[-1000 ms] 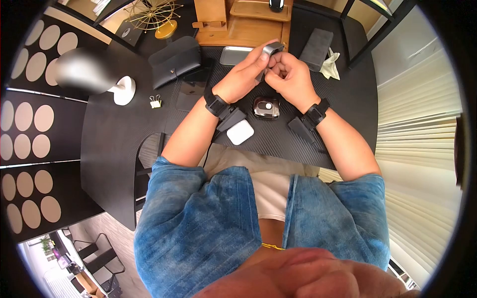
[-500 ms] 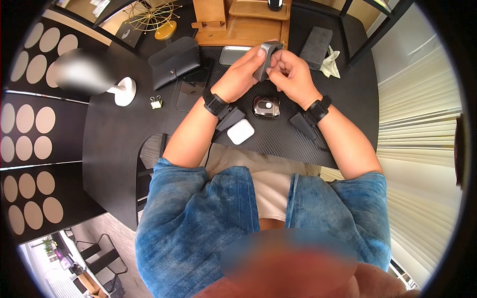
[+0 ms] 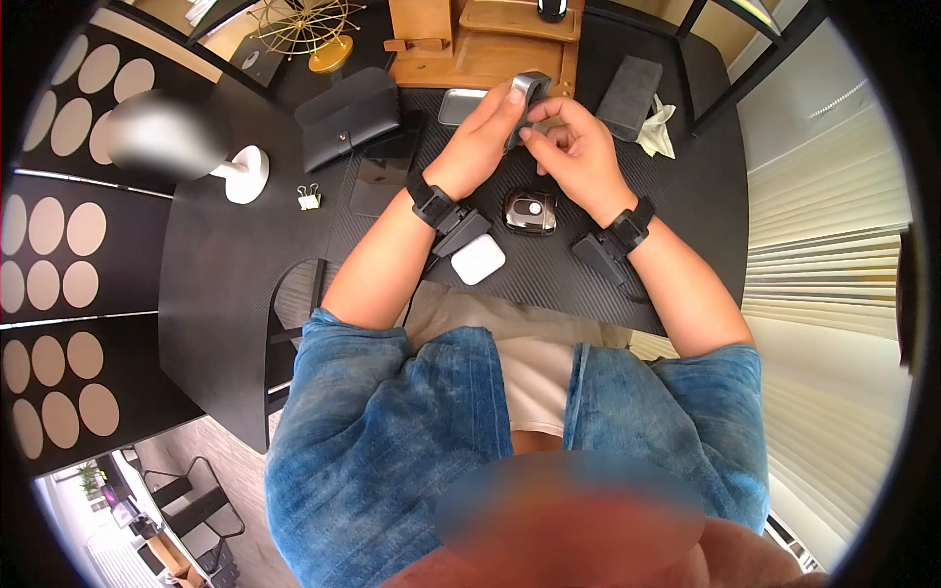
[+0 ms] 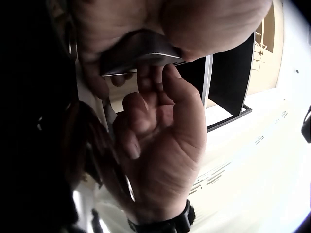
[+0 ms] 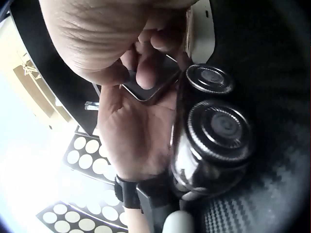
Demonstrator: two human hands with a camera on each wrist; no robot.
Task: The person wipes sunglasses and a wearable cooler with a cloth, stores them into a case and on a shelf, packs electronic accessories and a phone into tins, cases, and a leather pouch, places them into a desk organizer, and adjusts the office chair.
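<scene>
My left hand (image 3: 471,145) grips a dark grey, curved, hollow case-like piece (image 3: 530,82), thumb along its near face. Its exact kind cannot be told. My right hand (image 3: 585,157) is at the piece's right edge, thumb and curled fingertips meeting it. In the left wrist view, the right thumb (image 4: 171,73) reaches the lower edge of the dark piece (image 4: 141,52) from below. A glossy electric shaver (image 3: 529,212) lies on the desk beneath the hands; the right wrist view shows its two round heads (image 5: 221,128). A white rounded case (image 3: 478,260) lies close to my left wrist.
On the left of the black desk (image 3: 225,284) are a binder clip (image 3: 309,197), a black pouch (image 3: 348,120) and a white lamp base (image 3: 247,174). Behind stand a metal tray (image 3: 459,106) and a wooden organizer (image 3: 480,71). A grey case (image 3: 629,96) and a cloth (image 3: 658,131) lie right.
The grey piece has been turned more upright, so its hollow end shows. My right fingers have uncurled somewhat and shifted along its edge; the left hand keeps its hold.
</scene>
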